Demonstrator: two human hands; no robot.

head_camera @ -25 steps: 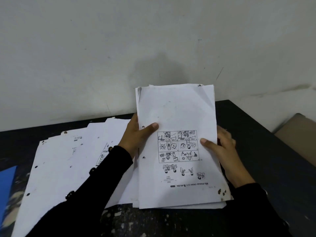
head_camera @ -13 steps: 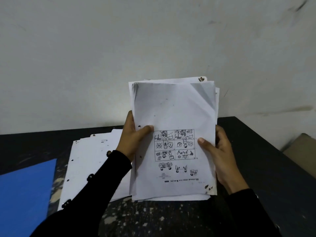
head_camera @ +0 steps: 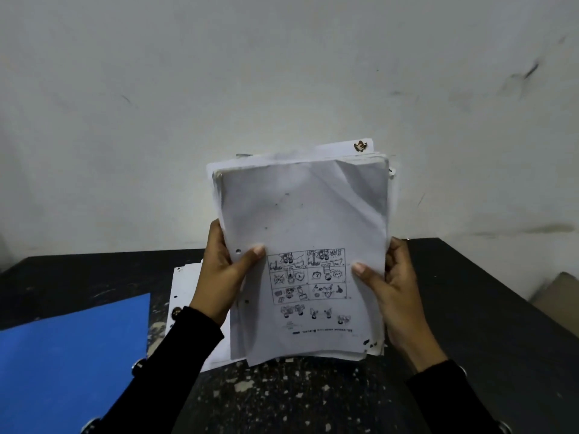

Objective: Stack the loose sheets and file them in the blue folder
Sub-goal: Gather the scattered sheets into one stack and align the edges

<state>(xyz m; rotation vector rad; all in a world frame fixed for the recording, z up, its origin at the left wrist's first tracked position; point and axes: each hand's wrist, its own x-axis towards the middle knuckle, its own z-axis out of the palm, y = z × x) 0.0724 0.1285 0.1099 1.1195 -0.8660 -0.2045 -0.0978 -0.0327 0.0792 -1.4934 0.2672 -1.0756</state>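
Scuffed off-white wall (head_camera: 282, 73), dark speckled tabletop (head_camera: 297, 399) against it, perhaps a tan cardboard box (head_camera: 557, 302) at right, dim light

1. Stack of sheets (head_camera: 300, 214) lifted off the tabletop (head_camera: 470, 308), now held more upright before the wall.
2. Both hands rose with it.
3. Blue folder (head_camera: 72, 364) shows far more at left.
4. Fewer loose sheets (head_camera: 185, 286) visible.

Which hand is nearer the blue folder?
Left. The left hand grips the sheet stack on its folder-side edge; the right hand grips the far edge from the blue folder.
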